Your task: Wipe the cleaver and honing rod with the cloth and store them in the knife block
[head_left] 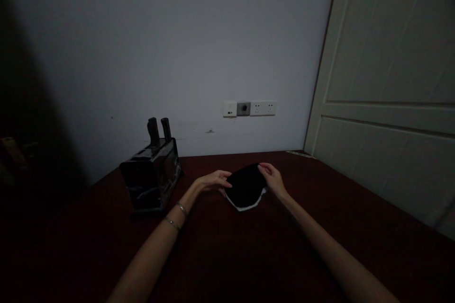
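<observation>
A dark, rounded piece of black cloth (246, 185) with a white edge or layer showing under its near side lies on the dark red table (227, 255). My left hand (212, 181) grips its left edge with the fingers curled onto it. My right hand (273, 177) pinches its right upper edge. Two thin bracelets sit on my left wrist. The room is dim, so what the cloth is stays unclear.
A dark knife block (151, 177) with two handles sticking up stands on the table to the left of my hands. A white wall with a row of sockets (249, 108) is behind. A pale door (387, 90) stands at the right.
</observation>
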Motion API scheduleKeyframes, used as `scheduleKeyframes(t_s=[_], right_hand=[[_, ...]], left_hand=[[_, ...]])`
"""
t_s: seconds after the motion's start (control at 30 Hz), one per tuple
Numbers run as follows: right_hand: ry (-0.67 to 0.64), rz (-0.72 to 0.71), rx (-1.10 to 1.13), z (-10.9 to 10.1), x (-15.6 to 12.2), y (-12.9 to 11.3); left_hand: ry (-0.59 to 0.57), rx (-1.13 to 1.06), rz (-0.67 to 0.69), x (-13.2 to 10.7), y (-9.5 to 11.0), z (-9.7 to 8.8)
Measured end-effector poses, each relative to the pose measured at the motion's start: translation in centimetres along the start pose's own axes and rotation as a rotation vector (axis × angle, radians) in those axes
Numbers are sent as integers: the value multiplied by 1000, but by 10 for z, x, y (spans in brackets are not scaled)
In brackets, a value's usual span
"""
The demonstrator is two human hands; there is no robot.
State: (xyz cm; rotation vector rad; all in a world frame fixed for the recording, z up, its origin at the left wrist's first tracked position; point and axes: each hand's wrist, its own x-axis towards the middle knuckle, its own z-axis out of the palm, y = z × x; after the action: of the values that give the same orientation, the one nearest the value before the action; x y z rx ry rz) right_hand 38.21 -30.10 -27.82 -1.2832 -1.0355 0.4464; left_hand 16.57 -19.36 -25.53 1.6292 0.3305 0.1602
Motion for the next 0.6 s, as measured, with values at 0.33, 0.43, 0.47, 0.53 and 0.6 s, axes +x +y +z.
scheduleKeyframes(t_s=[0.33, 0.43, 0.47, 0.53, 0.6], right_hand=[[-423, 211, -215, -29, -4, -14], [-529, 232, -388, -43, -2, -14], [-551, 226, -456, -47, -2, -14], [-557, 182, -595, -53, -1, -15], [-517, 87, -712, -52, -2, -19]], left_hand=[[413, 275, -26, 22, -19, -1], [558, 385, -21, 33, -31, 2], [598, 433, -15, 36, -34, 3], [639, 529, 4, 41, -40, 3], [636, 608, 27, 43, -44, 3]])
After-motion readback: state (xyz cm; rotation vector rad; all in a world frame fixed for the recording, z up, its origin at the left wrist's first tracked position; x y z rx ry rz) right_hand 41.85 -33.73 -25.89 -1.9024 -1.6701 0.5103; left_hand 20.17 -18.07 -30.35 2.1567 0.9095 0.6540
